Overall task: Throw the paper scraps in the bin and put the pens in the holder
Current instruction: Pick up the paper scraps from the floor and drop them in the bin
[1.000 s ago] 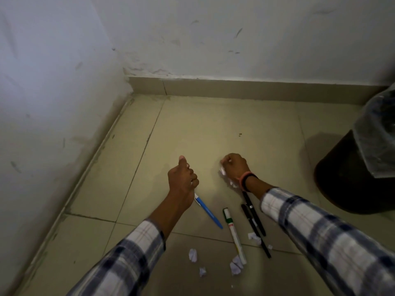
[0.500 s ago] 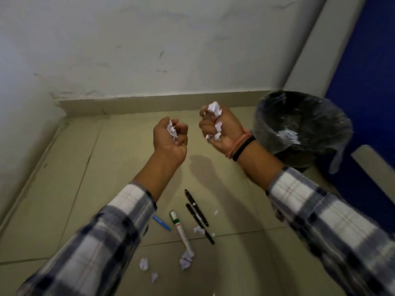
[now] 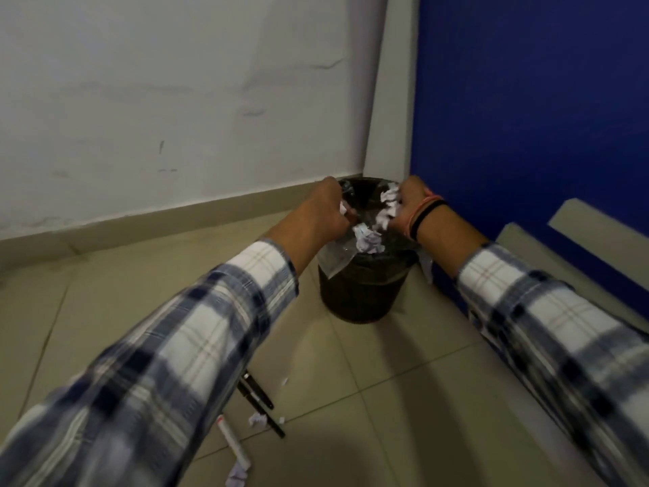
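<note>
Scraps (image 3: pixel 388 210) held over bin (image 3: pixel 361 293), far right, in left hand (image 3: pixel 328 214) and right hand (image 3: pixel 409 205), both loosely closed on paper. More scraps (image 3: pixel 258 420) and pens (image 3: pixel 258 395) left on near floor. Holder not seen.

We see a beige tiled floor (image 3: pixel 404 398) carrying a dark round bin (image 3: pixel 361 293) lined with clear plastic in the corner — and, nearer us, two black pens (image 3: pixel 258 395), a white marker (image 3: pixel 233 441) and small crumpled white paper scraps (image 3: pixel 257 419) just beside them.
</note>
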